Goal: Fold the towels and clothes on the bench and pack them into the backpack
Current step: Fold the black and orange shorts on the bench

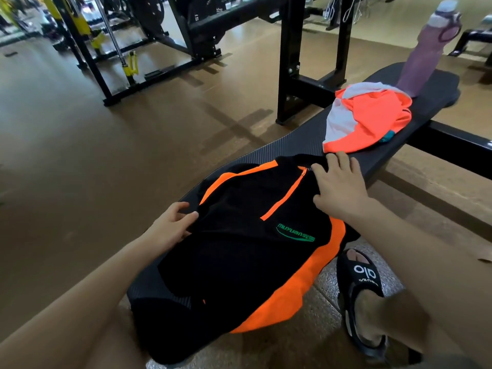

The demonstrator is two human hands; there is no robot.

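Black-and-orange jacket (255, 235) lies on the bench (300, 145), between both hands, touching them

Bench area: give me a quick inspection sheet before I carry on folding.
Surface: black padded bench, textured top.
Job's things: black and orange jacket spread on the near end, its hem hanging off; orange and grey garment crumpled further along. Backpack: nothing seen.
Clutter: purple water bottle upright at the far end.
Grips: left hand pinches the jacket's left edge; right hand lies flat by the collar.
Cables: nothing seen.
Surroundings: weight rack, brown floor, sandalled foot.
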